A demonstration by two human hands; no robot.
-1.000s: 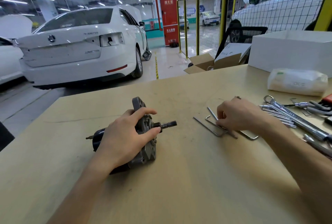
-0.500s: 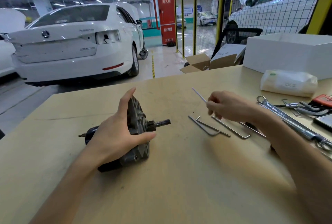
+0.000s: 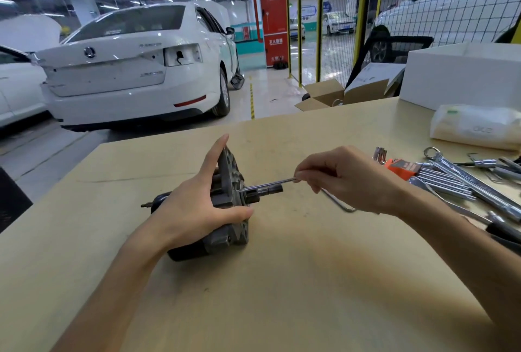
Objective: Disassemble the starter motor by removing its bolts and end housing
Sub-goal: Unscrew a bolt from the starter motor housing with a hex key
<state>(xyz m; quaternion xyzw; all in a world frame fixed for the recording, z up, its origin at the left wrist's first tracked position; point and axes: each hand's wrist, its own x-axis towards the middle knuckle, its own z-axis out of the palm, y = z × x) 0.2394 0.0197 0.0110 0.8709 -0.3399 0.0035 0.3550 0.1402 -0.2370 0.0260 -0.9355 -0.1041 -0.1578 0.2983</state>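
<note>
Our right hand (image 3: 349,179) brought hex key (image 3: 267,184) from surface (image 3: 282,281) to starter motor (image 3: 225,210), fingers pinching it; left hand (image 3: 197,205) fingers spread, gripping motor; white car (image 3: 135,64) behind.

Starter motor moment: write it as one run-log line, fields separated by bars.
left hand grips starter motor | right hand pinches hex key | key tip at end housing | motor on table

A tan surface (image 3: 282,295) carries a heap of chrome spanners (image 3: 462,179) at its right edge, beside a set of hex keys in an orange holder (image 3: 400,167). Behind them lie a white plastic bag (image 3: 476,127) and a white box (image 3: 462,75). An open cardboard box (image 3: 332,96) sits past the far edge. A white saloon car (image 3: 135,69) stands on the workshop floor, near a red cabinet (image 3: 273,27) and yellow-framed mesh fencing (image 3: 338,27).
</note>
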